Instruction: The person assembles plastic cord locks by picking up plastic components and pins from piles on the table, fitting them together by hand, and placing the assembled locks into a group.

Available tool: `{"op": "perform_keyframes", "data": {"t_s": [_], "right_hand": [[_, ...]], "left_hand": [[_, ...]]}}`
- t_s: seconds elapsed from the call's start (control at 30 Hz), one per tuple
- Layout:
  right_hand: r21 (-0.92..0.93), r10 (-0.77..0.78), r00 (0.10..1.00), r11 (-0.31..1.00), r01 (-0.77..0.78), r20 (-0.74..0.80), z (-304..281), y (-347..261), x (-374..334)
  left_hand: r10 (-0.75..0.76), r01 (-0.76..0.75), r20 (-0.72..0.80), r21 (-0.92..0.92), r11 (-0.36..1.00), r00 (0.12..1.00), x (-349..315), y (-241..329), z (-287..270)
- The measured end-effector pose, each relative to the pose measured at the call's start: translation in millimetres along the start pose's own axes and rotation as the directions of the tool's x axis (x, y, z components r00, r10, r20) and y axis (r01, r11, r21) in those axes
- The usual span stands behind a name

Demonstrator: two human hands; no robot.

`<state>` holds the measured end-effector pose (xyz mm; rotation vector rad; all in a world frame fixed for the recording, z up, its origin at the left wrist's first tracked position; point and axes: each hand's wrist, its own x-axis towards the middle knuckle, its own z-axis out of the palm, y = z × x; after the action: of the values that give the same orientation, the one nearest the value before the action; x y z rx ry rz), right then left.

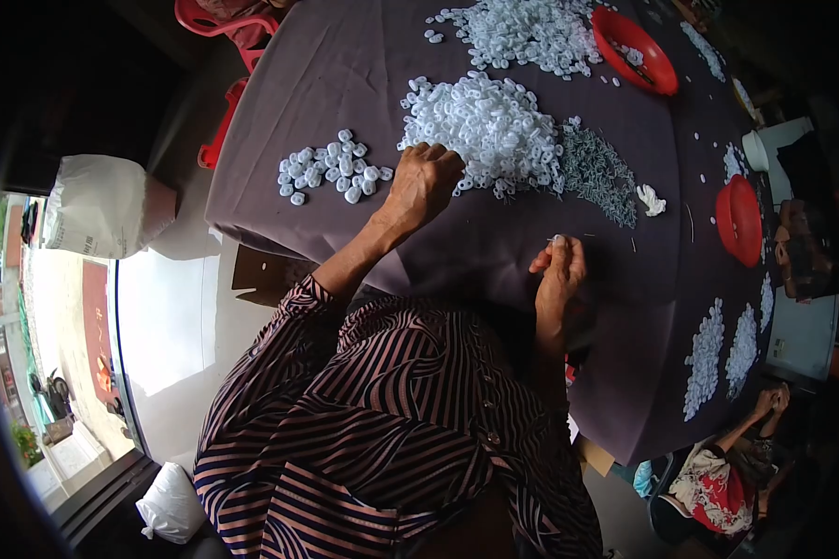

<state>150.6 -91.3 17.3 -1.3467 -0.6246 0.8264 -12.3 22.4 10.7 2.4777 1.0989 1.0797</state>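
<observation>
At the left edge of a heap of small white plastic clips (480, 126), my left hand (426, 182) is closed, its fingers curled down against the pieces. The back of the hand hides what the fingertips hold. My right hand (561, 265) is above the near side of the table, thumb and fingers pinched together. Something thin and pale shows at its fingertips, too small to make out. A pile of thin grey nails (601, 177) adjoins the heap's right side. Left of my left hand lies a loose group of white pieces (336, 168).
The table has a dark purple cloth (289, 102). Farther off are another white heap (531, 37), a red basin (632, 54) and a second red basin (738, 222). A crumpled white scrap (651, 200) lies beside the nails. Another person (718, 484) sits at the lower right.
</observation>
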Motion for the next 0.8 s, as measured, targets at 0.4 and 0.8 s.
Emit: {"op": "perform_keyframes", "data": {"t_s": [0.4, 0.8], "right_hand": [[0.068, 0.099, 0.988, 0.992, -0.107, 0.115, -5, 10, 6], [0.131, 0.089, 0.993, 0.986, -0.100, 0.083, -9, 9, 2]], "left_hand": [[0.033, -0.071, 0.144, 0.271, 0.960, 0.989, -15, 0, 24], [-0.178, 0.449, 0.602, -0.732, -0.512, 0.779, -11, 28, 2]]}}
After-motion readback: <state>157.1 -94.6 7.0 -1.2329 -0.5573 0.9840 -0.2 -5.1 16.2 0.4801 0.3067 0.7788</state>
